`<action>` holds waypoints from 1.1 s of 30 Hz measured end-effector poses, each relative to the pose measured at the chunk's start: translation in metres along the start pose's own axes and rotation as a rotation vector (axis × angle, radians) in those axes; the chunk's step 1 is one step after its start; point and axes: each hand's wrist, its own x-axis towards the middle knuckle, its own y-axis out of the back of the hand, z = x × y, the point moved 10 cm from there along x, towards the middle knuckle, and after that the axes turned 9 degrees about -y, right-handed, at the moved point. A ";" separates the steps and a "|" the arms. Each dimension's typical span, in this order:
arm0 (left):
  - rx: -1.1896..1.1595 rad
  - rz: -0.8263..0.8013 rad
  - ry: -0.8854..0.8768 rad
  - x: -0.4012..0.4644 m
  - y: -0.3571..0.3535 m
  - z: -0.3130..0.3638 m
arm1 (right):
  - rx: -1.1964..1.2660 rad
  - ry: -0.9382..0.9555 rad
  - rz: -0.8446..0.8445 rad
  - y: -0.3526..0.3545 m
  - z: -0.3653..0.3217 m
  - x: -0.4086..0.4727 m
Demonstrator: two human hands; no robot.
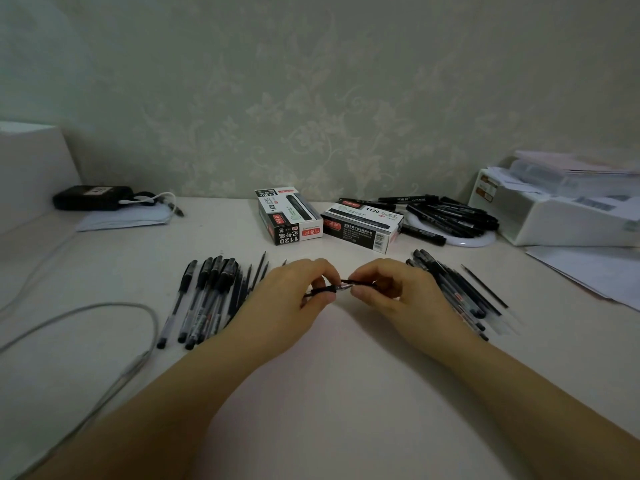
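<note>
Holding pen: both hands pinch one slim black pen [341, 287] betw. them, just above the table [346, 368], about mid-frame.
Pen axis: long axis runs L-R across the view, nearly level; L end sits a bit lower and nearer the person, R end a bit higher.
Pen pointing: ends are buried in the fingers, so can't tell which end is the tip; a short silvery bit shows at the middle.
L hand [294, 299]: thumb and fingertips curled round the pen's L part, clamped on it; back of hand faces up.
R hand [391, 296]: thumb and forefinger pinch the pen's R part, other fingers curled under.
Pen vs grip: only the short middle stretch shows in the gap betw. the two sets of fingertips; the rest is covered by both pinches.
Capped pens [207, 299]: bunch lying on the table L of the L hand, caps toward the wall, some clear barrels.
Loose pens [457, 292]: second bunch R of the R hand, fanned out, partly under the wrist.
Boxes: two black-and-white pen boxes marked 1120 behind the hands, L box [289, 216] and R box [363, 225], near each other.
Markers [450, 213]: black heap on a white round base, R of the boxes.
White organiser [554, 209]: far R by the wall, papers [588, 271] in front.
Black pouch [91, 197]: far L by the wall.
Grey cable [104, 313]: loops over the table's L side.
</note>
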 end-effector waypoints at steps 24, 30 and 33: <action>-0.027 0.086 -0.122 0.005 0.009 0.018 | 0.549 -0.252 -0.134 -0.021 0.009 0.003; -0.039 0.100 -0.131 0.004 0.010 0.019 | 0.558 -0.245 -0.165 -0.023 0.006 0.003; -0.048 0.111 -0.140 0.004 0.010 0.020 | 0.564 -0.243 -0.176 -0.023 0.006 0.004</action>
